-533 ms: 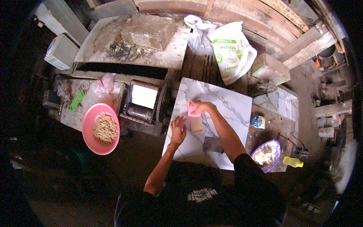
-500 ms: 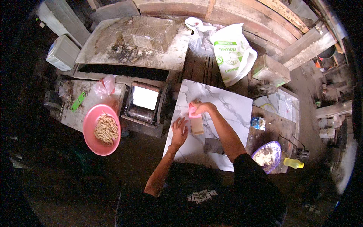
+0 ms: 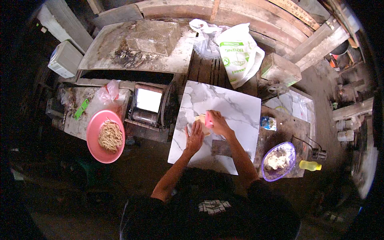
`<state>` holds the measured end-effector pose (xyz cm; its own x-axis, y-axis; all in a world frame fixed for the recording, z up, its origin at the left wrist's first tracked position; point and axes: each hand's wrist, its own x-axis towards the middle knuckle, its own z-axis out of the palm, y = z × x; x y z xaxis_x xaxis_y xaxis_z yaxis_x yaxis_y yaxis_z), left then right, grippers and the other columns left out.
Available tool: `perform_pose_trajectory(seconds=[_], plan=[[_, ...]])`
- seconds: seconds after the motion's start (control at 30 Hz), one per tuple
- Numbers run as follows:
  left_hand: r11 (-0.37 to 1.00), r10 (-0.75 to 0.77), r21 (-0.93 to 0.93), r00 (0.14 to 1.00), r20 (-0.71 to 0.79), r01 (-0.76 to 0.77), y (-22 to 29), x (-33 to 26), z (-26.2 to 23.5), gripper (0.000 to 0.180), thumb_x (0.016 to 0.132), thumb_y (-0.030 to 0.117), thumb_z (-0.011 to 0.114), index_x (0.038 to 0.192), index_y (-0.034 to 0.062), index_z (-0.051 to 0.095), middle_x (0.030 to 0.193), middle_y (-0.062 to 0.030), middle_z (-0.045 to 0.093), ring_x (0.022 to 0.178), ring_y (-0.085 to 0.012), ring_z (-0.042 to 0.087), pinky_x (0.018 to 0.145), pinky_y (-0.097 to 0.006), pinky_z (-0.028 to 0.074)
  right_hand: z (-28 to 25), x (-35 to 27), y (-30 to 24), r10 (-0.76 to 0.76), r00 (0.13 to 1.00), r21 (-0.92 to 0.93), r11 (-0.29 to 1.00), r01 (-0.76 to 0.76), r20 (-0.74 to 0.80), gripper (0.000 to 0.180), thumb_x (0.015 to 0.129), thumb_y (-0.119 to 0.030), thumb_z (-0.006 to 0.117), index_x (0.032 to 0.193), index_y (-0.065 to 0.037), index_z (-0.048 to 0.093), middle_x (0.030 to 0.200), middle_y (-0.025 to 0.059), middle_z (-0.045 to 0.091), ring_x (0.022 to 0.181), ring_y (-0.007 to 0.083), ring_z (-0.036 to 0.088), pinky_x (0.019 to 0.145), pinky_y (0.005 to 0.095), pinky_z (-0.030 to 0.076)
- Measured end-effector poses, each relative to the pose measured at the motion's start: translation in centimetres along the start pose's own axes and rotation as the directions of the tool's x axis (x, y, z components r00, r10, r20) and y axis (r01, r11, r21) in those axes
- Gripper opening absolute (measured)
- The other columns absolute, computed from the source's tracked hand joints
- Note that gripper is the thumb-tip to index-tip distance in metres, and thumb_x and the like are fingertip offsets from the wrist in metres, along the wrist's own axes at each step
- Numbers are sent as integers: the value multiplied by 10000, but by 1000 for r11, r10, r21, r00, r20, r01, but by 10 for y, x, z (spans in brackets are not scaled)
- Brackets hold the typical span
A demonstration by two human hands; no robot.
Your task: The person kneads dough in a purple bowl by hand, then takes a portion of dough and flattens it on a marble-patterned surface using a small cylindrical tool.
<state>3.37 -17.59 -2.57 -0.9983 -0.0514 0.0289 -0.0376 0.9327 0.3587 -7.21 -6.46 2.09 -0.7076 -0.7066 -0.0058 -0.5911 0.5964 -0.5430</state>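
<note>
A flat piece of pale dough (image 3: 206,131) lies on the white marble-patterned board (image 3: 244,108) in front of me. My left hand (image 3: 195,137) rests on its left side, fingers stretched out and flat. My right hand (image 3: 218,122) is closed around a small pink piece (image 3: 209,119), thin and perhaps plastic; its exact kind is hard to tell. I hold it upright against the dough, just right of my left fingertips. Nearer to me, a dark grey rectangular blade (image 3: 221,148) lies on the board, partly beside my right forearm.
To the left stand a pink basin (image 3: 91,140) of dough strips and a roller machine (image 3: 146,104). At right are a purple-rimmed bowl (image 3: 294,157) with white dough or flour, a yellow bottle (image 3: 310,165) and a blue packet (image 3: 268,123). A white sack (image 3: 239,60) lies beyond the board.
My left hand has moved from beside the dough onto it. My right hand has shifted right and slightly nearer, bringing the pink piece to the dough's right side.
</note>
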Motion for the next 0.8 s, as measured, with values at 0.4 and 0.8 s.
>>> perform_pose_trajectory(seconds=[0.4,0.8], plan=[[998,-7,63,1000,19,6,19,-32,-4,513,789,232,413,1230,25,252,1330,-85,165,1236,-190,140,924,-558,106,25,5,-6,-59,998,-233,971,49,-38,573,608,-76,568,1121,-25,318,1071,153,402,1020,317,381,760,402,403],[998,-14,-62,998,58,18,-9,-22,-6,449,783,159,425,1210,74,315,1319,-58,210,1225,-173,180,927,-559,44,-5,63,1,-64,953,-34,996,78,295,638,640,-163,605,1165,-30,268,1103,176,393,1013,338,363,880,383,275]])
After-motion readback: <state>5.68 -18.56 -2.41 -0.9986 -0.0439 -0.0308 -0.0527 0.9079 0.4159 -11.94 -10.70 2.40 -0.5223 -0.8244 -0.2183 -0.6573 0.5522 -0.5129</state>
